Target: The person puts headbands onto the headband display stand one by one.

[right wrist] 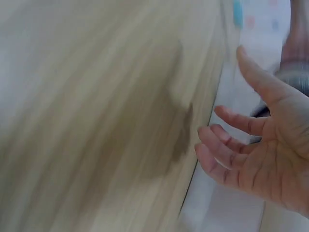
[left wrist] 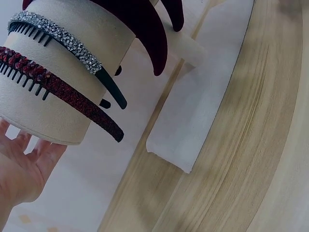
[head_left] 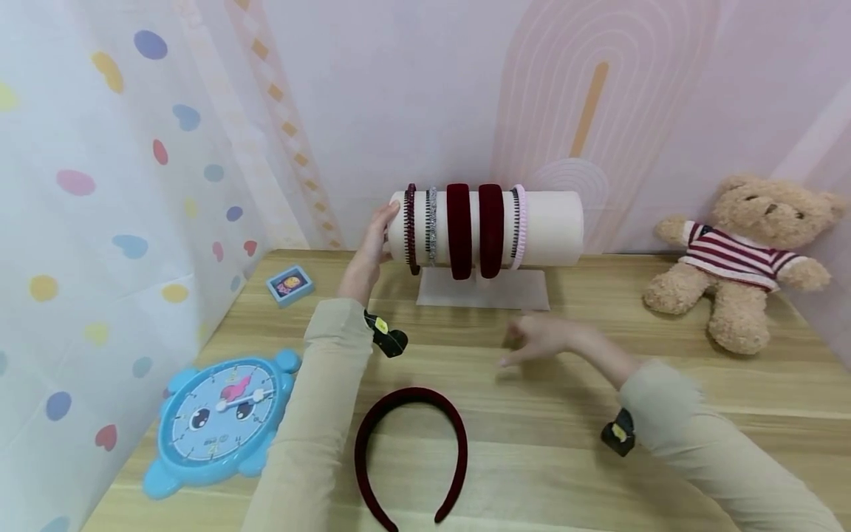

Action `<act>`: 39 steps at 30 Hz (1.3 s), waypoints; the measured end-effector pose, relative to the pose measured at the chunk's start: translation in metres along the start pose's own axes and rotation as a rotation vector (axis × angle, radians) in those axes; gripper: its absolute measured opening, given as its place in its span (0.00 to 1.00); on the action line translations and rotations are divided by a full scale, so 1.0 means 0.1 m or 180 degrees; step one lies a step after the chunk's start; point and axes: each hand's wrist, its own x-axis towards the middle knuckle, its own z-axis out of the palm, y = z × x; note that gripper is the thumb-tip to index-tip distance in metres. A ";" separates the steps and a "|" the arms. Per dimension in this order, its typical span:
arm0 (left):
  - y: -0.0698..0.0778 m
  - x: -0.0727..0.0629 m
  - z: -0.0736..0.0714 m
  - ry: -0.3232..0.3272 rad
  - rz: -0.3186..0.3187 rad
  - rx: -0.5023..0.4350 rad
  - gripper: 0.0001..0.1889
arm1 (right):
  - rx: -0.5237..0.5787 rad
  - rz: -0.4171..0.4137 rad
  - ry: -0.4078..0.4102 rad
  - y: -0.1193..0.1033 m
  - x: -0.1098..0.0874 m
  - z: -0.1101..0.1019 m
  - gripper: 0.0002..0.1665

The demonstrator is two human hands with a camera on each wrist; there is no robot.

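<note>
A cream cylindrical headband stand (head_left: 557,227) stands near the back wall on a white base (head_left: 512,292). Around its roll sit a dark red beaded headband (head_left: 411,229), a silver glittery headband (left wrist: 72,46), two wine-red velvet headbands (head_left: 459,233) and a pink headband (head_left: 522,225). My left hand (head_left: 372,240) rests its extended fingers against the roll's left end. Blurred in the head view, my right hand (head_left: 541,336) hovers in front of the base, fingers loosely bent and holding nothing. Another dark red headband (head_left: 361,451) lies on the table nearer me, between my forearms.
A blue toy clock (head_left: 169,436) lies at the left, with a small blue framed picture (head_left: 289,285) behind it. At the back right a teddy bear (head_left: 741,258) in a striped shirt sits against the wall. Patterned curtains (head_left: 399,96) border the wooden table (head_left: 585,458).
</note>
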 end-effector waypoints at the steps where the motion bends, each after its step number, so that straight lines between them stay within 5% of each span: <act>1: 0.00 0.00 0.00 0.0000 -0.0003 -0.0007 0.33 | 0.0018 -0.0061 -0.0085 -0.11 0.06 0.05 0.35; 9: 0.00 -0.01 -0.02 0.0021 -0.0028 -0.0029 0.33 | 0.0116 -0.0126 -0.0773 -0.82 0.40 0.42 0.30; 16: -0.01 0.00 -0.02 -0.0013 -0.0006 0.0007 0.33 | -0.0132 -0.0158 -0.0426 -0.88 0.49 0.63 0.24; 22: -0.01 0.01 -0.06 -0.0022 -0.0002 0.0034 0.33 | 0.0075 -0.0039 -0.0409 -0.63 0.40 0.47 0.28; 28: -0.04 0.00 -0.01 -0.0027 -0.0009 0.0002 0.33 | 0.0157 -0.0012 -0.0285 -0.09 0.00 0.15 0.29; 33: -0.03 0.00 0.00 -0.0013 -0.0020 0.0026 0.33 | 0.1086 0.0435 -0.0240 0.37 -0.45 -0.15 0.31; 39: 0.00 0.00 -0.01 -0.0024 -0.0008 0.0053 0.35 | 0.1902 0.0797 0.0194 0.82 -0.80 -0.44 0.38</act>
